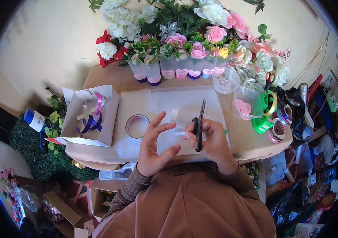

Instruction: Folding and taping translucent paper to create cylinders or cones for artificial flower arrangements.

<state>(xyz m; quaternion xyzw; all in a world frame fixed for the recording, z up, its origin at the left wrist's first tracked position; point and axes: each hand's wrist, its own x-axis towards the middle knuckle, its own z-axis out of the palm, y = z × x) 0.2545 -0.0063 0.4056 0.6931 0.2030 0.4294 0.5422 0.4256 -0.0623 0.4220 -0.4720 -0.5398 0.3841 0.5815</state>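
My right hand (212, 139) grips a pair of black-handled scissors (199, 125), blades pointing away from me. Between its thumb and fingertip is a small whitish strip (179, 134), perhaps tape. My left hand (157, 145) hovers to the left with fingers spread and nothing in them. Beneath both hands lie translucent whitish sheets (184, 96) on the table. A roll of tape (137, 127) rests on the sheets left of my left hand. Behind my hands, a pale, see-through rolled or folded piece (179, 117) sits on the sheets, partly hidden.
An open white box (112, 119) with ribbon scraps stands left. Several frosted flower holders (167, 67) line the back. At right are a tub of pink stickers (243, 107), a green tape dispenser (262, 125) holding orange-handled scissors (269, 78), and ribbon spools (276, 132).
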